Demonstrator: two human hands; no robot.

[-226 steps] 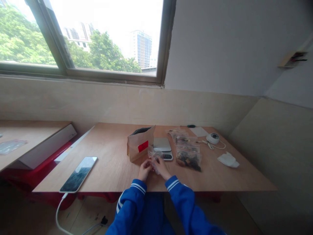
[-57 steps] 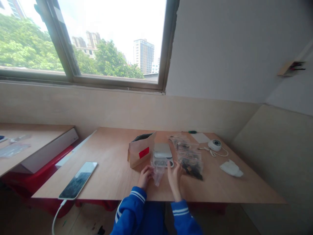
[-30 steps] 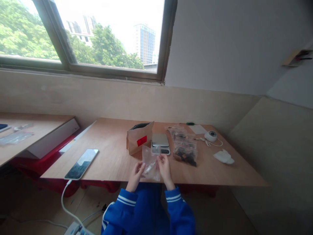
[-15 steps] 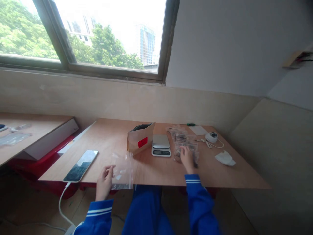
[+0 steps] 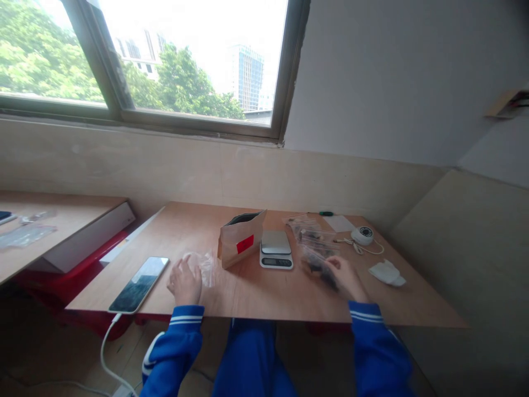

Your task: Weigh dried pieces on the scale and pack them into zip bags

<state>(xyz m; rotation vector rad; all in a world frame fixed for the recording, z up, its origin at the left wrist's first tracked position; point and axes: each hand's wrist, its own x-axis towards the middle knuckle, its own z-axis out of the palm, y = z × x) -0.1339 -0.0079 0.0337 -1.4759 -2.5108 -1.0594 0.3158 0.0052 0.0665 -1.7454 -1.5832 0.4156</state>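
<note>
My left hand (image 5: 185, 280) is over the left part of a clear zip bag (image 5: 206, 269) that looks flat, its bent fingers gripping the plastic near the tabletop. My right hand (image 5: 346, 277) pinches the upper right edge of a zip bag with dark contents (image 5: 316, 266), at the near end of a row of similar bags (image 5: 303, 225). Between the hands stand a brown paper pouch (image 5: 231, 248) with a red label, its top open, and a white kitchen scale (image 5: 276, 262) with a bare metal plate.
A phone (image 5: 139, 284) on a white cable lies at the left. To the right are a crumpled white tissue (image 5: 387, 273), a round white device (image 5: 362, 236) with a cord, a white sheet (image 5: 339, 223) and a green-handled tool (image 5: 326, 213). Another table (image 5: 61, 209) stands farther left.
My left hand has moved the clear bag inward from the table's front edge. My right hand has shifted right and tilts up the edge of the nearest filled bag.
</note>
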